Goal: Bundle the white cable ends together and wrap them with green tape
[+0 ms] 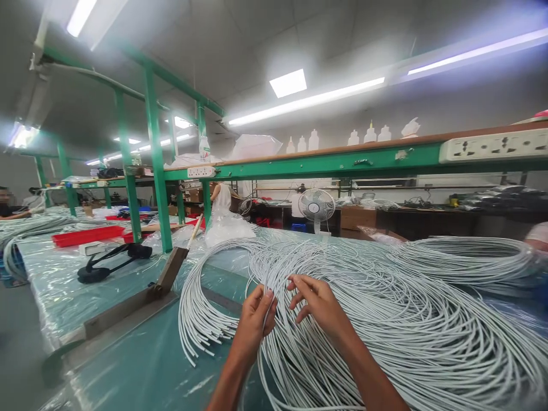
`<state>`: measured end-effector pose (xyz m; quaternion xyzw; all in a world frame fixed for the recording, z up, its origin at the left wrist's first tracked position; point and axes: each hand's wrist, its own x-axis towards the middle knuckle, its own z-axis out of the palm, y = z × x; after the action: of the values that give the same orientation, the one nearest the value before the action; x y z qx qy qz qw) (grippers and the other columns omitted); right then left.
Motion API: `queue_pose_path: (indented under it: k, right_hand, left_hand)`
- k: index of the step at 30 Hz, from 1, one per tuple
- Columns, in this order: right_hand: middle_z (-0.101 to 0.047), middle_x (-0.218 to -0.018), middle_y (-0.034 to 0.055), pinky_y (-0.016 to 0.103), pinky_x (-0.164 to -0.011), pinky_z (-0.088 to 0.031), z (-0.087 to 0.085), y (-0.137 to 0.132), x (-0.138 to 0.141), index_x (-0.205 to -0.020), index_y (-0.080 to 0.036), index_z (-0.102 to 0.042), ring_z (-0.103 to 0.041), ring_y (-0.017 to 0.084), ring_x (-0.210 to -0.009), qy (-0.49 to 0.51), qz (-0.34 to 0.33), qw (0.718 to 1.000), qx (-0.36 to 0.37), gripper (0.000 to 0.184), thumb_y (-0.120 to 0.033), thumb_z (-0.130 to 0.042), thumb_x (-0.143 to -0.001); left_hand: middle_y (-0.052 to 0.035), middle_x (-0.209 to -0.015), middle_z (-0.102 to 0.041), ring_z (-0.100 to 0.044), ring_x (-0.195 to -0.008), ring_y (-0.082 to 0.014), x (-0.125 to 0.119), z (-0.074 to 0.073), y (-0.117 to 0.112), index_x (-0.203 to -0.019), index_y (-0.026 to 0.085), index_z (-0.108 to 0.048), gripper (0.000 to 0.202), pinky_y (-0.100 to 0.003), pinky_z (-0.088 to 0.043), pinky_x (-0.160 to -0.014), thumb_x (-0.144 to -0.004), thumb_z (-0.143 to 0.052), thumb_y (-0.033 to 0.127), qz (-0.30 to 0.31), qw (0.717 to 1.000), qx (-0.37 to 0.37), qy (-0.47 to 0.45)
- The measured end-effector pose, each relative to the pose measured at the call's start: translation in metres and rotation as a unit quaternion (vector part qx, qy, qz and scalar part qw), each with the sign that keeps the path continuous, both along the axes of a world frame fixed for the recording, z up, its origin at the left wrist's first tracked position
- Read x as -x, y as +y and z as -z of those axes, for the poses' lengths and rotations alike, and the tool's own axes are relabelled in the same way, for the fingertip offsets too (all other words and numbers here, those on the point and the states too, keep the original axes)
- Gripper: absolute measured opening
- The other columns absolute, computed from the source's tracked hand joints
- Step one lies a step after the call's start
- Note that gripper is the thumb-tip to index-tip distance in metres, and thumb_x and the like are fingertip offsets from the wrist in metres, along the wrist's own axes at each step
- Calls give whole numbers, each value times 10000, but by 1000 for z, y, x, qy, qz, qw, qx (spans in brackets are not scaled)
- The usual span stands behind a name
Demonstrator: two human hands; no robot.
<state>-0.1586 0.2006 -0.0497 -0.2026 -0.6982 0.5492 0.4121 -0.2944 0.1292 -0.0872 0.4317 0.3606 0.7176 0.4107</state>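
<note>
— Where are the hands in all this?

— Both are low in the middle, on the near-left edge of the big coil of white cables point(406, 325) that covers the right half of the tabletop point(141, 365). The left hand point(254, 319) has its fingers curled shut, with one strand point(266, 282) pinched between thumb and forefinger. The strand rises out of the grip toward the far side.

— And the other?

— The right hand point(319, 305) is just beside it, nearly touching, with its fingers bent and the fingertips resting on the coil. Whether it grips a cable or only presses on them I cannot tell, because the fingers hide the contact.

— Which way do the cables run from there?

— They curve. From the hands they sweep away and leftward in an arc, then come back toward the person. They finish in a fringe of cut ends point(201, 342) lying left of the left hand, near it but apart. To the right, the loops pile up and spread well away.

— So which hand is nearer the ends?

— The left, clearly. The right is nearer the bulk of the coil.

— Anything beside them?

— A hinged metal bar point(171, 271) lies on the tabletop left of the cut ends, slanting away. A fan point(315, 206) stands well behind.
</note>
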Motion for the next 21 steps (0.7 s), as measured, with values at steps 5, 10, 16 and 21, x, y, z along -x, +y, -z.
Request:
queue_pose_path:
  k: [5, 10, 16, 21]
  right_hand:
    - [-524, -737, 7, 211, -372, -494, 1, -4, 7, -784, -138, -588, -578, 130, -569, 79, 25, 997, -6, 459, -596, -616, -809]
    - [-529, -635, -1, 208, -402, -498, 3, -1, 6, -742, -132, -607, -581, 135, -556, 122, 72, 990, 5, 419, -543, -676, -790]
    - [-534, -634, 1, 192, -428, -466, -4, 13, -10, -796, -136, -634, -538, 113, -555, 181, 157, 971, 24, 406, -535, -702, -773]
    - [-546, -659, 1, 190, -423, -435, -14, 20, -26, -866, -143, -655, -507, 103, -552, 201, 172, 964, 33, 399, -519, -729, -755]
  left_hand:
    - [74, -579, -377, -195, -382, -19, -5, 3, -1, -764, 186, -436, 414, -179, -120, -369, -818, -642, 541, 29, 997, 17, 65]
    - [59, -583, -367, -209, -390, -29, -4, 7, 2, -756, 179, -462, 412, -191, -117, -382, -864, -557, 565, 21, 992, 30, 123]
    - [13, -607, -456, -317, -427, -46, 0, 3, 0, -749, 137, -587, 415, -200, -176, -405, -853, -590, 539, 18, 985, 25, 167]
    - [-16, -682, -546, -273, -406, -39, 0, 4, 0, -819, 146, -615, 400, -206, -164, -395, -895, -526, 529, 24, 976, 39, 211]
